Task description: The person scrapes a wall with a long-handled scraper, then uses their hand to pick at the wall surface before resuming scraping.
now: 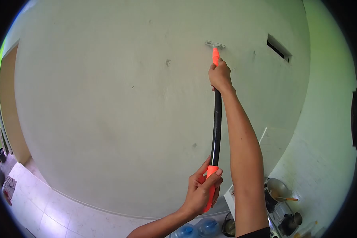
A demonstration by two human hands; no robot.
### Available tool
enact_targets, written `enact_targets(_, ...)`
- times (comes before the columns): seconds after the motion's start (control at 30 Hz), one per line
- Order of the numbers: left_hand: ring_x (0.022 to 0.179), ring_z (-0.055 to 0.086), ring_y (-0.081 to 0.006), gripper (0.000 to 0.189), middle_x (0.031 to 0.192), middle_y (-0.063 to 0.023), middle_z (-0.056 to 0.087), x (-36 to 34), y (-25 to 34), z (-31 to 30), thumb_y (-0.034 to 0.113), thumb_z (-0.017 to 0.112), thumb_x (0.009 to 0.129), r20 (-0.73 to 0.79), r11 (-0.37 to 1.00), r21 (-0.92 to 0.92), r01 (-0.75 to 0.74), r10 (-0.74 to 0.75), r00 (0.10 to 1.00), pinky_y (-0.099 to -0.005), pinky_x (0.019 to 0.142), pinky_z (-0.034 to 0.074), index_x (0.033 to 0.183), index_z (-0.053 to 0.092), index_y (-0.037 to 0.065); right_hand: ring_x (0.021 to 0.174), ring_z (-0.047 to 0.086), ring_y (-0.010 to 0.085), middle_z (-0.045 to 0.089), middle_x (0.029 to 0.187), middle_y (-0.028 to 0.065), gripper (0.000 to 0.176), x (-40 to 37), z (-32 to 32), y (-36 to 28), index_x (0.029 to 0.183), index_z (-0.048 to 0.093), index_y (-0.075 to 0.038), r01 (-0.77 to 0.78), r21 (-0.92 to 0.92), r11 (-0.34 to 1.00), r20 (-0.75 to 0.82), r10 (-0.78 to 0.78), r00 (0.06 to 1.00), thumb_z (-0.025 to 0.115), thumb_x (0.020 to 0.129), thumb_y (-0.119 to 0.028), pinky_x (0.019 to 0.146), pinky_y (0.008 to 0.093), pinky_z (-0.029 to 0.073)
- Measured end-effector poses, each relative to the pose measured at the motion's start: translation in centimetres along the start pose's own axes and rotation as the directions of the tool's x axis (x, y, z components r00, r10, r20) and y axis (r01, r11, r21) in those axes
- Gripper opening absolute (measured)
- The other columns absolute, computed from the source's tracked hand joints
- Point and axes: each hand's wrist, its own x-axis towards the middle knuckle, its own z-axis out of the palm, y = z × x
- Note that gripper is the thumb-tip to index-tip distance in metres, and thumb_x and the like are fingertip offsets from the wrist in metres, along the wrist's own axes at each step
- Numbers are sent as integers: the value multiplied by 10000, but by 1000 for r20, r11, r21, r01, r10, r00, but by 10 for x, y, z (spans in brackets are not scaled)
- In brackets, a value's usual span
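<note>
Both my hands hold a long-handled scraper (216, 127) with a black shaft and orange ends. My left hand (200, 190) is closed around the orange grip at the bottom. Higher up, my right hand (221, 75) wraps the shaft just below the orange neck, with that arm stretched up. The scraper's flat, whitish head (215, 44) is at the grey-green wall (107, 99) and appears to touch it. Small dark marks and smudges show on the wall around it.
A slot-like opening (278, 48) is cut in the wall at upper right. Below right stand a pan (277, 186) and a dark pot (291, 222). Blue plastic water bottles (207, 227) sit at the wall's foot. A doorway (10, 103) is at far left.
</note>
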Motion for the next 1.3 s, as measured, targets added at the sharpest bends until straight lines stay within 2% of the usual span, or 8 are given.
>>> enact_targets(0.2,407,434,-100,690,734,-4,484,38,20,8,274,600,1056,40,999,13,-49,48,998,-271,353,363,1639,274,105,541,679,251,691,821,152,478,44,-15,-17,1474,409,0,-28,-6,1000,-32,28,999,470,1028,-160,441,375,574)
enact_targets(0.57,410,398,-77,663,667,11,467,-55,-75,-91,260,594,1070,-150,996,58,63,-53,987,-259,360,343,1633,295,79,516,648,291,636,695,144,584,-85,78,75,1590,244,2,12,37,999,-47,-11,999,439,1089,-227,463,407,541)
enact_targets(0.67,409,395,-76,610,665,4,472,-86,-88,-124,289,540,1096,-184,990,113,87,-66,981,-252,359,350,1623,317,78,498,603,267,583,641,110,626,-142,84,63,1625,148,7,-150,179,972,83,137,987,411,1110,-234,483,425,500)
enact_targets(0.8,392,422,-106,558,669,-43,509,-119,-97,-145,360,460,1120,-225,978,163,129,-90,970,-266,343,354,1591,372,74,504,571,229,595,695,111,641,-179,104,71,1642,112,-26,-181,199,963,129,157,979,403,1106,-222,470,412,493)
enact_targets(0.87,386,422,-111,553,664,-45,512,-132,-102,-148,357,461,1120,-255,978,145,149,-108,961,-268,344,354,1587,377,72,501,548,197,604,730,99,660,-193,112,73,1656,85,-57,-151,251,956,136,119,984,405,1102,-217,448,387,482)
enact_targets(0.97,422,438,-83,578,675,-22,510,-143,-97,-143,318,499,1112,-271,981,84,174,-146,951,-253,368,368,1595,353,36,484,501,148,575,751,64,691,-207,99,60,1672,65,-116,-319,382,867,259,231,938,427,1090,-203,416,338,464)
enact_targets(1.07,428,445,-92,585,669,-25,509,-143,-96,-140,316,505,1110,-273,980,88,178,-148,951,-263,373,376,1600,346,39,473,470,114,526,734,35,707,-205,95,64,1678,71,-157,-365,456,811,319,234,918,447,1081,-197,399,304,451)
enact_targets(1.3,436,446,-97,557,657,-23,503,-135,-131,-141,279,505,1112,-276,988,46,149,-130,952,-273,377,382,1600,358,54,479,444,112,491,691,25,681,-201,97,72,1668,125,-99,-275,328,904,247,199,948,457,1077,-162,422,319,441)
